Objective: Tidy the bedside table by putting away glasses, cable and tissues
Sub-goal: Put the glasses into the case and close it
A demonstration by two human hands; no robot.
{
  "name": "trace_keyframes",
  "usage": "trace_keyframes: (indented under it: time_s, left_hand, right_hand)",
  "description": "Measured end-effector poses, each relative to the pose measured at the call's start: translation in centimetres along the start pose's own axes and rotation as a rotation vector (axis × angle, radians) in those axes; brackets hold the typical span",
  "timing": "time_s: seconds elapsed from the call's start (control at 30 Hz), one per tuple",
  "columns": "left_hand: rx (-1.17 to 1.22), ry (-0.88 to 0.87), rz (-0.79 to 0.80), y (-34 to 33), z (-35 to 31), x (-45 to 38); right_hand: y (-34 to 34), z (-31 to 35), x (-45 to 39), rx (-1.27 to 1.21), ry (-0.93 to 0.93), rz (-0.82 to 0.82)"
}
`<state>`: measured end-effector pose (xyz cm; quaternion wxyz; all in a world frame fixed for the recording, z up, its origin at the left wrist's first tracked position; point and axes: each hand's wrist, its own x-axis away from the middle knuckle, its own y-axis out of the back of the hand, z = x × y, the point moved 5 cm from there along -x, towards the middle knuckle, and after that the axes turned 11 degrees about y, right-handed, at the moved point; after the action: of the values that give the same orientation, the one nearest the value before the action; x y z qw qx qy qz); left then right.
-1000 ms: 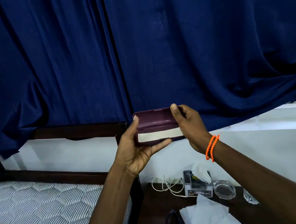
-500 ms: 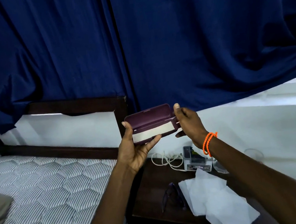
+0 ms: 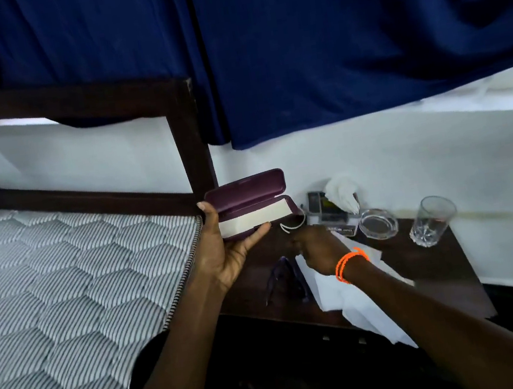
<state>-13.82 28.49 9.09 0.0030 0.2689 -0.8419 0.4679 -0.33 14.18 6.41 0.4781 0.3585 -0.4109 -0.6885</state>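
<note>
No writing could be read. The left hand (image 3: 224, 255) gripped the open purple glasses case (image 3: 251, 205), lying lengthwise left to right above the bedside table (image 3: 432, 264). The right hand (image 3: 318, 248), fingers curled, held nothing I could see. Glasses (image 3: 283, 282) lay on the table beside the white tissues (image 3: 357, 299), cable (image 3: 293, 224) behind.

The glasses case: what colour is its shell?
Dark purple glasses case, in the head view.
</note>
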Motion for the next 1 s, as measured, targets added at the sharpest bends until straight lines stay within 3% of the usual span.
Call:
trace_keyframes:
  time_s: [0.3,0.5,0.67,1.0]
  left_hand:
    - [0.019,-0.003,-0.029,2.7,0.1,-0.8]
    - [0.026,0.012,-0.032,3.3,-0.2,-0.7]
    - [0.040,0.018,-0.049,3.5,-0.1,-0.5]
    - [0.020,0.027,-0.038,4.0,0.4,-0.2]
  right_hand:
    - [-3.8,0.2,0.0,0.406,0.275,0.288]
    - [-5.2,0.8,-0.8,0.535,0.422,0.425]
    - [-6.4,0.9,-1.7,0.534,0.442,0.469]
    - [-7.5,1.1,-2.7,0.420,0.324,0.394]
